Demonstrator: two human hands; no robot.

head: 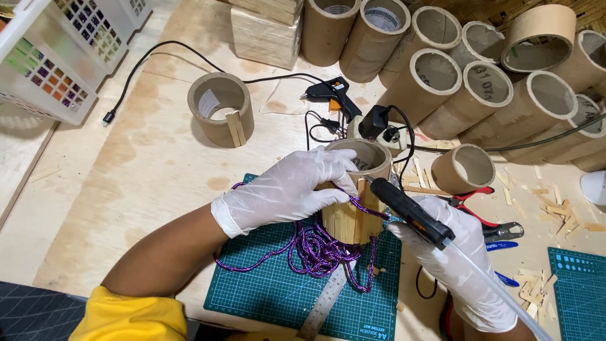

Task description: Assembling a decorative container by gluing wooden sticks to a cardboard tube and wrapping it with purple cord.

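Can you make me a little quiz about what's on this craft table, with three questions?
1. True or false: the right hand holds a black glue gun.
2. What is the left hand gripping? A) a cardboard tube clad in wooden sticks B) a metal ruler C) red pliers
3. What colour is the cord piled on the green cutting mat?

Key: 1 true. 2 A, the cardboard tube clad in wooden sticks. 3 purple.
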